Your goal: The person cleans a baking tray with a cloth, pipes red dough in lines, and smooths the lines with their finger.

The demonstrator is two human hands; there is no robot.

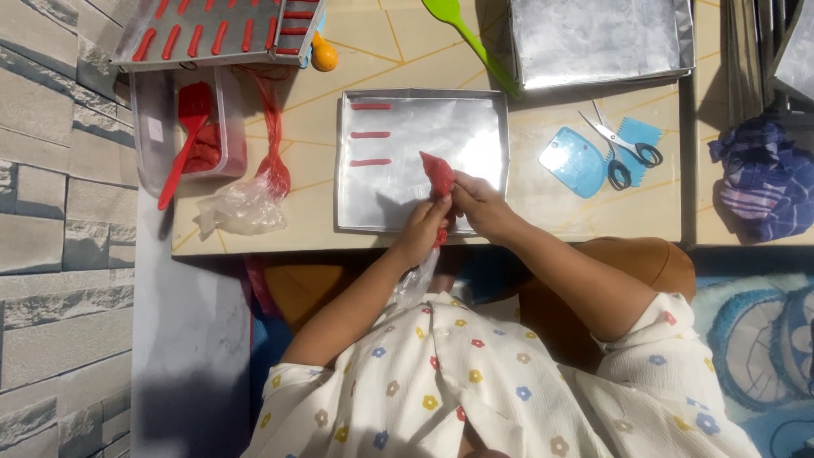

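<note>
A clear plastic piping bag filled with red paste (437,176) is held over a square metal tray (483,114). My left hand (421,231) grips the bag's lower twisted part near the tray's front edge. My right hand (476,203) pinches the bag just below the red bulge. The bag's tip points toward the tray's middle. Three short red strips (370,134) lie in a column at the tray's left side.
A clear tub with red paste and a red spatula (188,136) stands at the left, beside a used plastic bag (250,199). A filled tray (216,30) lies top left, an empty one (598,38) top right. Green spatula (466,34), scissors (623,144), blue scrapers (575,161), blue cloth (763,178).
</note>
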